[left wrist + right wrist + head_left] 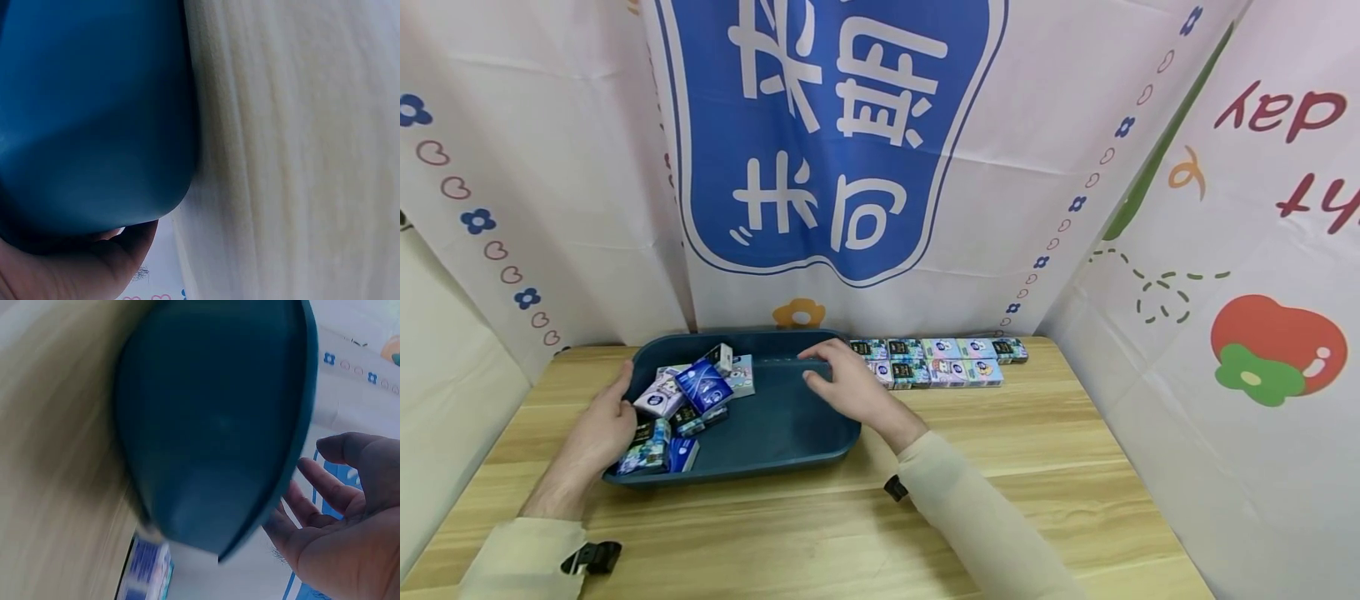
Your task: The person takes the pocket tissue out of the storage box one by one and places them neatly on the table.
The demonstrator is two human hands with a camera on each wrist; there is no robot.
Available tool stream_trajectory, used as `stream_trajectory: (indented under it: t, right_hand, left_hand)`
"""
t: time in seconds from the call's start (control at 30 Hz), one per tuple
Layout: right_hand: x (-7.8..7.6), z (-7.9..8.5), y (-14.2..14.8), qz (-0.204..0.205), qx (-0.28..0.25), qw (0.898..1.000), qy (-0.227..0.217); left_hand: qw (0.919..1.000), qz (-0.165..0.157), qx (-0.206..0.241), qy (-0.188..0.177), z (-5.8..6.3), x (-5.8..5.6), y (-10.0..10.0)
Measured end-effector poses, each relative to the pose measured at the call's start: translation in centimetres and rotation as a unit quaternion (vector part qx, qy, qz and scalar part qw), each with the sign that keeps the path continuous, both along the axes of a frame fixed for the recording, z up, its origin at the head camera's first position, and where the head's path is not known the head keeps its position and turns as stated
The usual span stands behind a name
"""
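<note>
A dark teal plastic tray (775, 421) sits on the table; several small tissue packs (703, 386), blue, lilac and dark floral, lie heaped at its left end. My left hand (597, 429) grips the tray's left side, and in the left wrist view its fingers (125, 253) curl about the tray's end. Over the tray's right end hovers my right hand (853, 387), fingers spread and loosely bent, holding nothing. In the right wrist view those fingers (334, 487) are beside the tray rim; whether they touch it I cannot tell.
Right of the tray, more tissue packs (955, 372) stand in two neat rows against the back curtain (1037, 167). Part of these rows is hidden behind the right hand. The wood-grain table (1000, 450) extends to the right and front.
</note>
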State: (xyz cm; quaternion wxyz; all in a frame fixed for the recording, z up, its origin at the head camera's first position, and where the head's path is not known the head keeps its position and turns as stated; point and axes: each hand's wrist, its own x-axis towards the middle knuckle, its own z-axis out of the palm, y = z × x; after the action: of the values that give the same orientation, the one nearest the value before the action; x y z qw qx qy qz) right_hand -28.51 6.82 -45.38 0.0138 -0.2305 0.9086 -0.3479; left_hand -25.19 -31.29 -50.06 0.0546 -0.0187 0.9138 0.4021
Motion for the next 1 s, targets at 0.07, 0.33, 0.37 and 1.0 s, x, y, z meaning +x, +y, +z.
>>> stream_trajectory:
  t: [0.07, 0.33, 0.37, 1.0]
  right_hand:
    - [0.2, -0.1, -0.8, 0.006, 0.002, 1.0, 0.0]
    - [1.0, -0.4, -3.6, 0.024, 0.003, 1.0, -0.016]
    - [1.1, -0.5, -4.0, 0.025, 0.003, 1.0, -0.017]
    - [1.6, -2.4, -10.6, 0.063, 0.037, 0.997, -0.005]
  left_hand:
    - [1.0, -0.001, 0.001, 0.0, 0.0, 0.0, 0.0]
    - [1.0, 0.0, -0.003, 0.005, -0.1, -0.1, 0.0]
    - [1.0, 0.0, -0.003, 0.004, -0.1, -0.1, 0.0]
    - [0.9997, -0.008, 0.002, 0.021, -0.4, -0.2, -0.1]
